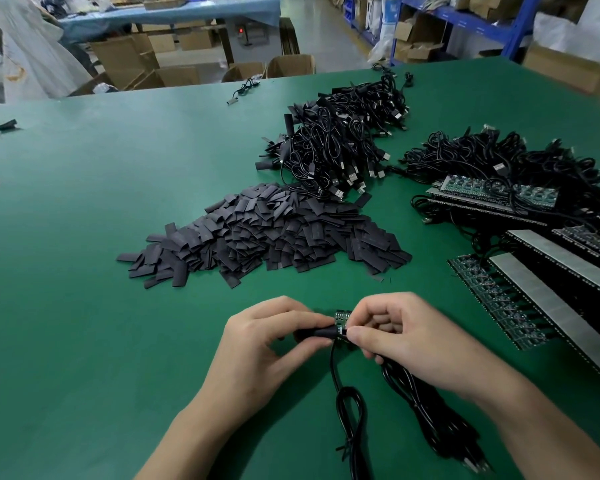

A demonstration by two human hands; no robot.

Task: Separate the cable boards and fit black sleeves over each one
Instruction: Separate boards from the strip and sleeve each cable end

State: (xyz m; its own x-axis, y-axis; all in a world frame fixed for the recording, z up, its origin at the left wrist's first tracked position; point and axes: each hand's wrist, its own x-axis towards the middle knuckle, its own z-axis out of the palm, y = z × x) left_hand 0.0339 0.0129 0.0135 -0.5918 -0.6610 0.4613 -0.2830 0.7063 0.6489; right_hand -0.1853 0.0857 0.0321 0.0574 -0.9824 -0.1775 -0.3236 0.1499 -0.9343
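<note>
My left hand (260, 344) pinches a black sleeve (314, 333) near the table's front edge. My right hand (400, 332) pinches a small green cable board (342, 318) right beside the sleeve's open end. Two black cables (350, 410) trail from my hands toward me. A big heap of flat black sleeves (264, 233) lies just beyond my hands. Joined strips of cable boards (499, 299) with their cables lie at the right.
A pile of sleeved cables with USB plugs (343, 143) sits behind the sleeve heap. More board strips under tangled cables (499, 188) fill the right side. The green table (101, 271) stretches left. Cardboard boxes (174, 74) stand beyond the far edge.
</note>
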